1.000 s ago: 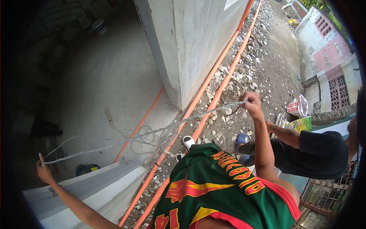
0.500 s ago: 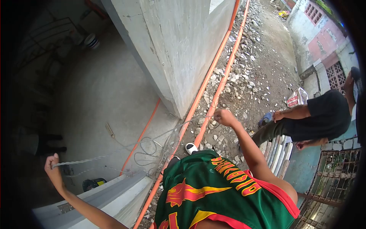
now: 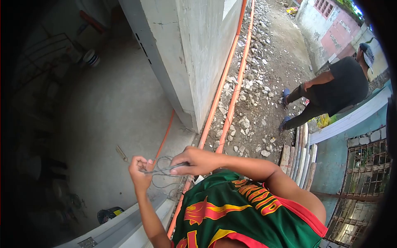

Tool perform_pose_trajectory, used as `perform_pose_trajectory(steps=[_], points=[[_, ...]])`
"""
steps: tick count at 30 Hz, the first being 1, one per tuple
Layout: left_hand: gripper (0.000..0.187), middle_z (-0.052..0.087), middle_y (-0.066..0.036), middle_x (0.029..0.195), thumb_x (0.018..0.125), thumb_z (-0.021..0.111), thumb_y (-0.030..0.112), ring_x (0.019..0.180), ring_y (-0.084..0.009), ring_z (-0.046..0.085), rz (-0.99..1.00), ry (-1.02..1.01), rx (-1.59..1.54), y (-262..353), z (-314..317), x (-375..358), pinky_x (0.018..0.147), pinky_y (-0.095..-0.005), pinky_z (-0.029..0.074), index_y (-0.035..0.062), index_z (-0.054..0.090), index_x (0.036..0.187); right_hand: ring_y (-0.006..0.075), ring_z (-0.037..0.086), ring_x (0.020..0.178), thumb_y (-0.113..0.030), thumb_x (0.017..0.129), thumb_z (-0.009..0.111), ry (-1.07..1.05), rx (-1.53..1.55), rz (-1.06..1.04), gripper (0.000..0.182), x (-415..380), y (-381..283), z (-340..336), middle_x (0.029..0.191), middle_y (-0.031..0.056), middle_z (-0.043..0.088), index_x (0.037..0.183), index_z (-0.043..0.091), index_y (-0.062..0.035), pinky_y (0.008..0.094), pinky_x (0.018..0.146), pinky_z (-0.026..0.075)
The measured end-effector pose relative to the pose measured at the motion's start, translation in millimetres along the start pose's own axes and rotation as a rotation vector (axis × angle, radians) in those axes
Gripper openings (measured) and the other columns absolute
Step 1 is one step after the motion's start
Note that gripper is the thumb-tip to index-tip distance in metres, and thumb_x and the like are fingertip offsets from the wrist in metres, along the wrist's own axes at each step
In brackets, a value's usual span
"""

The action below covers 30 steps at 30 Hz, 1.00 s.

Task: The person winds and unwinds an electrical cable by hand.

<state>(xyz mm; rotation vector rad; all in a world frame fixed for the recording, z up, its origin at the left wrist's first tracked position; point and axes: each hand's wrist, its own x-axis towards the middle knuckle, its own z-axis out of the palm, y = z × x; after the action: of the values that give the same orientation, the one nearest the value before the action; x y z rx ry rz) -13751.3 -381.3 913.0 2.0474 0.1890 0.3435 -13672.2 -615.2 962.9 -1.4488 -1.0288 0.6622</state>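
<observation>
In front of the jersey, my left hand [image 3: 140, 170] is closed around strands of grey wire [image 3: 159, 171], its fingers curled upward. Close beside it on the right, my right hand [image 3: 193, 160] pinches the same wire between thumb and fingers. The strands run in a short bundle from one hand to the other. Thin loops of wire hang below and between both hands, above the concrete floor [image 3: 115, 120].
Two orange pipes [image 3: 235, 93] run along the grey wall [image 3: 198, 49] beside gravel. A person in dark clothes [image 3: 343, 84] stands at the right near stacked boards [image 3: 304, 159]. A black and yellow object [image 3: 109, 215] lies inside the doorway.
Both hands have come together from far apart, and the wire between them is now gathered short. The other person has straightened and turned away, further up the path.
</observation>
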Motion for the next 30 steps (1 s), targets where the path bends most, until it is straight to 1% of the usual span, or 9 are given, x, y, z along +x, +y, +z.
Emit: perform_pose_trajectory(steps=[8,13,18,19,20,21,23,25,30], points=[[0.016,0.056,-0.007,0.064,0.079,0.066,0.002,0.058,-0.0181,0.057,-0.010,0.131,0.177,-258,56,-86,0.056,-0.0312,0.043,0.0046,0.052,0.084,0.0154,0.051,0.043,-0.020,0.084,0.068,0.290,-0.300,-0.206,0.023,-70,-56,-72,0.056,0.0063,0.058,0.076,0.066,0.0017,0.0298,0.042,0.034],[0.027,0.064,-0.015,0.078,0.067,0.072,0.010,0.075,-0.0357,0.063,-0.284,0.205,0.630,-343,-32,-92,0.066,-0.0443,0.048,0.0092,0.056,0.088,0.0177,0.051,0.043,-0.019,0.079,0.068,0.570,-0.133,-0.349,0.027,-119,-74,-96,0.055,0.0104,0.057,0.069,0.064,0.0054,0.0299,0.042,0.035],[0.049,0.066,-0.019,0.089,0.083,0.059,0.051,0.079,-0.0360,0.064,-0.582,0.359,0.761,-406,-217,-28,0.073,-0.0465,0.049,0.0032,0.062,0.094,0.0143,0.053,0.047,-0.022,0.080,0.068,0.698,-0.330,-0.231,0.027,-147,-55,-114,0.060,0.0099,0.062,0.072,0.067,0.0034,0.0281,0.045,0.037],[0.050,0.064,-0.018,0.088,0.086,0.056,0.049,0.070,-0.0322,0.064,-0.776,0.412,0.425,-373,-243,-7,0.072,-0.0404,0.051,0.0040,0.063,0.106,0.0142,0.053,0.048,-0.022,0.080,0.068,0.675,-0.357,-0.157,0.026,-144,-53,-110,0.061,0.0095,0.063,0.073,0.068,0.0030,0.0277,0.046,0.038],[0.049,0.064,-0.015,0.085,0.091,0.052,0.048,0.064,-0.0267,0.064,-0.576,0.445,0.573,-393,-287,8,0.066,-0.0345,0.053,0.0061,0.062,0.114,0.0140,0.054,0.049,-0.022,0.080,0.069,0.653,-0.386,-0.082,0.025,-142,-51,-106,0.062,0.0091,0.064,0.074,0.069,0.0026,0.0272,0.047,0.038],[0.047,0.066,-0.012,0.087,0.094,0.048,0.046,0.067,-0.0244,0.065,-0.524,0.831,-0.017,-348,-293,25,0.062,-0.0319,0.054,0.0083,0.059,0.120,0.0137,0.055,0.051,-0.019,0.080,0.070,0.604,-0.361,-0.086,0.022,-142,-43,-105,0.064,0.0078,0.065,0.075,0.069,0.0019,0.0268,0.048,0.039],[0.050,0.067,-0.015,0.103,0.094,0.051,0.044,0.081,-0.0244,0.067,-0.459,0.956,-0.342,-323,-365,62,0.067,-0.0293,0.055,0.0043,0.054,0.124,0.0137,0.056,0.052,-0.018,0.080,0.070,0.619,-0.363,-0.081,0.021,-142,-39,-104,0.065,0.0077,0.065,0.076,0.069,0.0018,0.0270,0.048,0.039],[0.047,0.066,-0.014,0.111,0.094,0.055,0.036,0.102,-0.0227,0.063,-0.324,0.885,-0.182,-262,-410,80,0.091,-0.0308,0.046,0.0005,0.053,0.124,0.0128,0.055,0.054,-0.020,0.080,0.071,0.592,-0.377,0.013,0.021,-143,-39,-103,0.064,0.0065,0.064,0.074,0.068,0.0005,0.0275,0.050,0.039],[0.038,0.065,-0.017,0.112,0.097,0.052,0.021,0.106,-0.0224,0.062,0.294,0.940,0.063,-98,-458,93,0.093,-0.0321,0.046,-0.0100,0.053,0.119,0.0100,0.052,0.057,-0.020,0.080,0.072,0.491,-0.532,0.470,0.022,-155,5,-110,0.060,0.0029,0.059,0.071,0.065,-0.0013,0.0282,0.053,0.040]])
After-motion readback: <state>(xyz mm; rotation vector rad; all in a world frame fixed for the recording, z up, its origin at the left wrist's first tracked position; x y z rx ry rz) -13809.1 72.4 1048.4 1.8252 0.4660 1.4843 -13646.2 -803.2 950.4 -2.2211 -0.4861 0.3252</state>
